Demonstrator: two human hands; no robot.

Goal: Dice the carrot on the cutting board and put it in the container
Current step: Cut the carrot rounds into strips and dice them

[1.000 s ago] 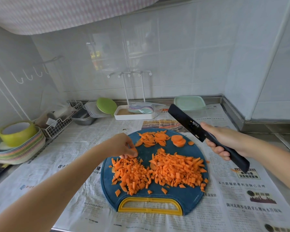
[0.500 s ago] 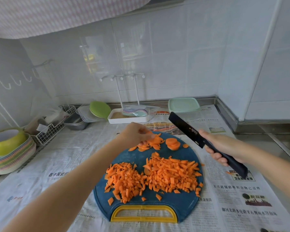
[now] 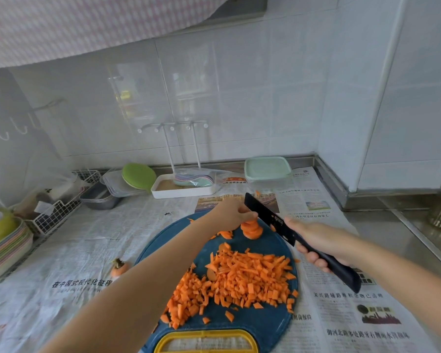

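A round blue cutting board [image 3: 260, 319] with a yellow handle lies on newspaper. A large heap of diced carrot [image 3: 239, 278] covers its middle. At the far side sits a small stack of round carrot slices [image 3: 251, 229], with a few strips beside it. My left hand [image 3: 233, 212] reaches over the board and pinches the top of that stack. My right hand [image 3: 318, 242] grips the dark handle of a black knife [image 3: 267, 216], whose blade hangs just right of the slices, above the board. A clear container with a pale green lid [image 3: 266, 169] stands at the back.
A carrot top [image 3: 119, 267] lies on the newspaper left of the board. A white tray [image 3: 183, 188], a green lid, metal trays and a wire basket [image 3: 59, 210] line the back. Stacked plates with a green bowl [image 3: 0, 240] sit far left. A sink edge is at right.
My left hand moved from the diced heap to the far side of the board and took hold of the round slices. The knife came closer to the slices.
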